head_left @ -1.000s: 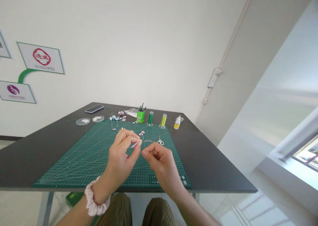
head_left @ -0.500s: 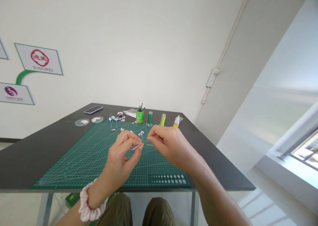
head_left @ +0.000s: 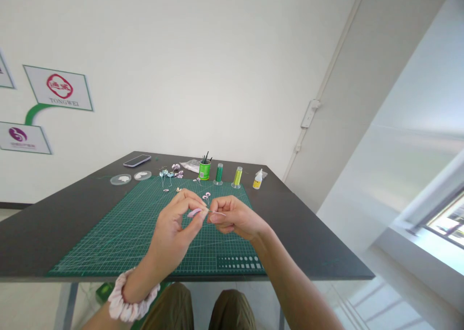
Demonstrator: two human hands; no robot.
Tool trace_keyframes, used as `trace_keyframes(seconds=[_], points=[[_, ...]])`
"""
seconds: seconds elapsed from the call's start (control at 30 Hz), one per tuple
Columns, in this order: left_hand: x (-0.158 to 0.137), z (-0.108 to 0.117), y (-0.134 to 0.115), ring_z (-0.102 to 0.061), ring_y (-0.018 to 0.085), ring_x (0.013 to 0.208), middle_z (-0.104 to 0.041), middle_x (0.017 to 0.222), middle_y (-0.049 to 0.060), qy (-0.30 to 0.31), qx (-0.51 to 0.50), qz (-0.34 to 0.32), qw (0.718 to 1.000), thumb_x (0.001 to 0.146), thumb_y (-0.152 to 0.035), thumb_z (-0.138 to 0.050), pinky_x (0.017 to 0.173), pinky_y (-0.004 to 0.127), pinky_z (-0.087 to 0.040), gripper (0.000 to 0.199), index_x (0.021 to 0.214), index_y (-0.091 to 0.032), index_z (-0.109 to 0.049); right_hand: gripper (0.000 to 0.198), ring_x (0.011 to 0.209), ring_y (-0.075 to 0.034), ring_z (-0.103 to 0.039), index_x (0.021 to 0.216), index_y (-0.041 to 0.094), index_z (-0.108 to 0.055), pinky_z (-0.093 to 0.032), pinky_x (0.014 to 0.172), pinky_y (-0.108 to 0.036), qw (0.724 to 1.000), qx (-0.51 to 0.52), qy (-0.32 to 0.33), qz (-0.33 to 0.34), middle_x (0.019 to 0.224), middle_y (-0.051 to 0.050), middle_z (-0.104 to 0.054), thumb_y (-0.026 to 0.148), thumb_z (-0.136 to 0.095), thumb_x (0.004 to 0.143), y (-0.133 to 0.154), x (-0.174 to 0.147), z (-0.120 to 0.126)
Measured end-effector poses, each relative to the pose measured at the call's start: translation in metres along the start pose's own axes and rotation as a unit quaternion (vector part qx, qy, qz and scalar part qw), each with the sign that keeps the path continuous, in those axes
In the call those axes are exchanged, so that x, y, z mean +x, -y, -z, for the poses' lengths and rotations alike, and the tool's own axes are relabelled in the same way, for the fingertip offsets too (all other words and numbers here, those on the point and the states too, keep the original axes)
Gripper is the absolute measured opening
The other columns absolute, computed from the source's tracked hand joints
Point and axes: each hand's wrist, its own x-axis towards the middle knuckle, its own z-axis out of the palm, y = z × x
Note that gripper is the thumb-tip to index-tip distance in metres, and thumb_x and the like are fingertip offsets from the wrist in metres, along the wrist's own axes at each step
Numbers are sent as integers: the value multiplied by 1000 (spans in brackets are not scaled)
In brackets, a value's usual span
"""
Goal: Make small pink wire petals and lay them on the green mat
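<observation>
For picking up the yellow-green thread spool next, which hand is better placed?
Probably the right hand: the yellow-green thread spool stands roughly straight beyond it. The left hand is farther off and pinches a pink petal-like piece. The right looks busy too.

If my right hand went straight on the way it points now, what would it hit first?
Your right hand would probably meet your left hand first, where it pinches the lilac piece. They look very close; whether they touch is unclear.
</observation>
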Motion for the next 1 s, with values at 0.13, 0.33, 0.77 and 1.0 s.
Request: trace_keyframes(seconds=[0.13,0.33,0.77,1.0], points=[[0,-2,5,-58,13,74,-59,76,0,-22,46,-25,998,85,-9,-55,67,24,-47,17,72,-19,-59,31,40,-3,-15,63,17,-54,-11,38,-18,995,101,-19,13,43,13,-30,32,-81,67,-16,-4,-13],[0,-9,13,-58,13,75,-58,78,1,-56,141,-75,986,85,-7,-54,67,26,-47,16,74,-18,-57,32,40,-3,-16,66,19,-51,-11,38,-18,975,174,-134,43,43,12,-34,33,-79,68,-24,-11,-42],[2,-10,19,-58,16,76,-62,79,3,-40,209,-151,965,85,-7,-57,70,31,-47,13,79,-19,-58,23,48,-9,-32,65,19,-48,-22,51,-26,814,-500,-264,132,53,6,-39,17,-48,88,11,-41,-40],[2,-7,12,-60,17,74,-65,79,3,-19,184,-132,974,85,-10,-55,71,32,-49,15,76,-20,-62,22,50,-9,-33,63,19,-53,-24,53,-26,785,-561,-212,152,52,6,-40,12,-53,84,51,-35,-28]])
